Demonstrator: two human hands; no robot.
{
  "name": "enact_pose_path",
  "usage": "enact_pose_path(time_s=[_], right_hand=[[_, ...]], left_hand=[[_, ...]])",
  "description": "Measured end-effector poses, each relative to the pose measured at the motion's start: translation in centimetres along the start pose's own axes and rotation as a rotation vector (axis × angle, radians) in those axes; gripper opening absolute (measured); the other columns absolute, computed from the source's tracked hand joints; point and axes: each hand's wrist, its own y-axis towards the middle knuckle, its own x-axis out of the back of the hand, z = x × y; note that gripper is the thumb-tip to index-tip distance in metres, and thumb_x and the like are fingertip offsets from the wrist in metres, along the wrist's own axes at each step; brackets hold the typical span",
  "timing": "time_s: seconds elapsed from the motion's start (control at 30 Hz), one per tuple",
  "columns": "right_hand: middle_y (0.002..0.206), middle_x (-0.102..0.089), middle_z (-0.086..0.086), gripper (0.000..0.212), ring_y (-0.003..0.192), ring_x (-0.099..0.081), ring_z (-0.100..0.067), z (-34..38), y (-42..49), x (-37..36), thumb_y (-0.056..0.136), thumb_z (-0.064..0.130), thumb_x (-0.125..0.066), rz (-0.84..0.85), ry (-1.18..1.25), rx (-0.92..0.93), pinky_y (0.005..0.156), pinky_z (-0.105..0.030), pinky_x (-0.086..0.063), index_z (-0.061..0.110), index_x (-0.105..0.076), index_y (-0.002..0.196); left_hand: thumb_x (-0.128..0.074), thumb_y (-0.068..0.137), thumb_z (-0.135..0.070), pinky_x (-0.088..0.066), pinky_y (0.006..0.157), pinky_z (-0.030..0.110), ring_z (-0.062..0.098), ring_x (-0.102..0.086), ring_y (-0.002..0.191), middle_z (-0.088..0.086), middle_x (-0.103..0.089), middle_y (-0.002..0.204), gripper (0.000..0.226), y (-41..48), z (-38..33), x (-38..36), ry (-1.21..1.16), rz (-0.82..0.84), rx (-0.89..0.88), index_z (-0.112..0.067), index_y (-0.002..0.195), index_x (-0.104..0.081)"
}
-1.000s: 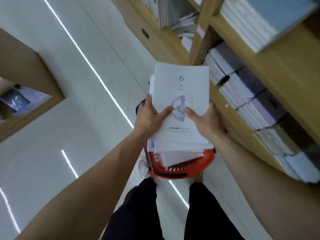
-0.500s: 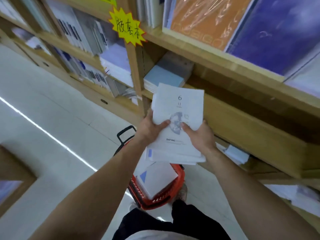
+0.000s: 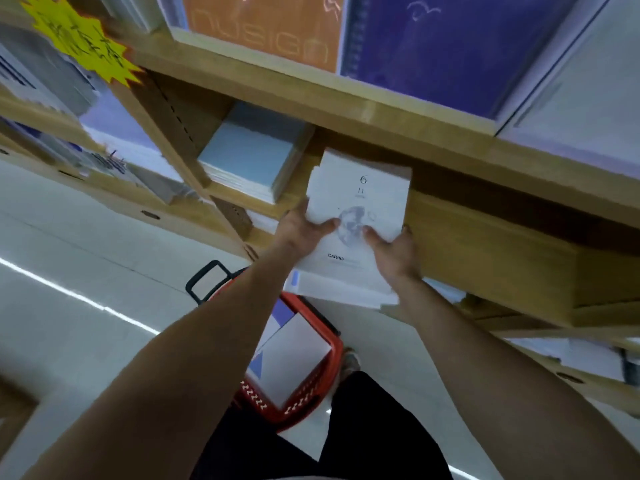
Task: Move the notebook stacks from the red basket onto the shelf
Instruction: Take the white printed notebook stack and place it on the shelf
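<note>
Stack moved up and forward since half a second ago: the white notebook stack [image 3: 356, 216] now has its far edge at the mouth of the wooden shelf [image 3: 485, 258] bay, under the upper board, while its near end hangs out over the floor. Left hand [image 3: 301, 230] grips the left edge, thumb flat on the top cover, fingers curled under. Right hand [image 3: 394, 251] grips the right edge the same way, thumb on the cover near the printed globe. Cannot tell if the stack's underside is touching the shelf board. A blue notebook stack [image 3: 249, 157] sits in the same bay just to the left, with a narrow gap between the two (edges not touching). To the right of the held stack the bay is a dark open slot. Lower sheets of the held stack splay out past the top cover at the near end. Red basket [image 3: 311, 393] stands on the floor below the forearms, black handle [image 3: 207, 282] up, more white notebooks [image 3: 294, 362] inside. A yellow starburst tag [image 3: 79, 39] sticks to the upright at the upper left.
</note>
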Motion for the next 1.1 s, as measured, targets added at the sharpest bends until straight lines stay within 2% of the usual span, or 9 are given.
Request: enact_pose_path(time_s=[0.07, 0.2, 0.3, 0.57, 0.63, 0.73, 0.87, 0.97, 1.1], right_hand=[[0.118, -0.072, -0.008, 0.061, 0.107, -0.069, -0.026, -0.1, 2.4, -1.1, 0.078, 0.044, -0.081, -0.006, 0.003, -0.007, 0.089, -0.038, -0.056, 0.008, -0.057, 0.121], [0.115, -0.071, 0.002, 0.053, 0.105, -0.068, -0.021, 0.5, 6.0, -2.8, 0.08, 0.038, -0.075, -0.04, -0.004, 0.011, 0.087, -0.031, -0.053, 0.011, -0.061, 0.123], [0.115, -0.069, 0.003, 0.044, 0.103, -0.065, -0.019, 0.4, 8.0, -3.6, 0.086, 0.03, -0.075, -0.067, -0.022, 0.019, 0.089, -0.032, -0.052, 0.016, -0.059, 0.124], [0.117, -0.072, 0.002, 0.048, 0.104, -0.069, -0.023, -0.5, 9.6, -4.5, 0.079, 0.041, -0.08, -0.132, -0.055, 0.012, 0.092, -0.043, -0.056, 0.024, -0.063, 0.121], [0.118, -0.072, 0.003, 0.05, 0.104, -0.068, -0.022, -1.0, 8.0, -4.3, 0.082, 0.044, -0.076, -0.126, -0.077, 0.025, 0.089, -0.036, -0.055, 0.023, -0.061, 0.125], [0.121, -0.067, 0.003, 0.046, 0.107, -0.064, -0.02, -2.4, 5.1, -5.2, 0.093, 0.04, -0.066, -0.144, -0.136, 0.05, 0.08, -0.025, -0.043, 0.019, -0.052, 0.132], [0.121, -0.068, 0.0, 0.041, 0.106, -0.064, -0.02, -2.9, 4.3, -6.8, 0.096, 0.024, -0.064, -0.223, -0.025, 0.077, 0.079, -0.021, -0.041, 0.016, -0.051, 0.134], [0.117, -0.068, 0.002, 0.045, 0.098, -0.063, -0.015, -2.4, 6.4, -6.9, 0.094, 0.018, -0.064, -0.246, 0.024, 0.091, 0.078, -0.02, -0.042, 0.015, -0.05, 0.136], [0.118, -0.065, 0.005, 0.055, 0.104, -0.061, -0.015, -1.8, 10.1, -6.4, 0.093, 0.014, -0.064, -0.212, 0.099, 0.13, 0.087, -0.026, -0.047, 0.021, -0.044, 0.143]], left_hand=[[-0.072, 0.066, -0.068, -0.052, 0.095, 0.036, 0.021, -0.065, 0.111, 0.0, -0.068, 0.125, 0.084, 2.5, 0.2, -0.6, 0.028, -0.002, -0.018, -0.027, 0.137, -0.053], [-0.075, 0.083, -0.044, -0.049, 0.095, 0.031, 0.026, -0.06, 0.118, 0.005, -0.062, 0.133, 0.073, 7.0, 0.4, -1.3, 0.03, 0.016, -0.067, -0.018, 0.143, -0.044], [-0.073, 0.085, -0.047, -0.047, 0.089, 0.029, 0.028, -0.059, 0.118, 0.005, -0.059, 0.136, 0.082, 9.3, 0.7, -1.8, 0.062, 0.035, -0.1, -0.022, 0.15, -0.03], [-0.063, 0.087, -0.059, -0.055, 0.086, 0.041, 0.035, -0.062, 0.108, 0.013, -0.057, 0.129, 0.095, 11.3, 2.0, -1.1, 0.257, 0.111, -0.16, -0.03, 0.156, -0.005], [-0.063, 0.089, -0.054, -0.057, 0.088, 0.042, 0.027, -0.064, 0.104, 0.003, -0.06, 0.122, 0.084, 10.4, 3.4, -0.8, 0.201, 0.122, -0.206, -0.026, 0.153, -0.016], [-0.069, 0.09, -0.04, -0.048, 0.092, 0.026, 0.015, -0.058, 0.108, -0.003, -0.061, 0.124, 0.061, 8.5, 5.3, -1.5, 0.068, 0.122, -0.227, -0.021, 0.14, -0.04], [-0.073, 0.086, -0.036, -0.051, 0.086, 0.027, 0.019, -0.061, 0.109, -0.002, -0.064, 0.121, 0.055, 8.8, 5.3, -3.1, -0.015, 0.037, -0.206, -0.023, 0.132, -0.046], [-0.074, 0.087, -0.031, -0.05, 0.086, 0.023, 0.012, -0.061, 0.1, -0.004, -0.067, 0.116, 0.05, 10.7, 4.3, -3.2, -0.062, 0.022, -0.214, -0.02, 0.13, -0.051], [-0.074, 0.087, -0.028, -0.047, 0.084, 0.021, 0.013, -0.06, 0.096, -0.005, -0.065, 0.107, 0.047, 13.0, 2.4, -3.7, -0.08, 0.036, -0.234, -0.019, 0.128, -0.053]])
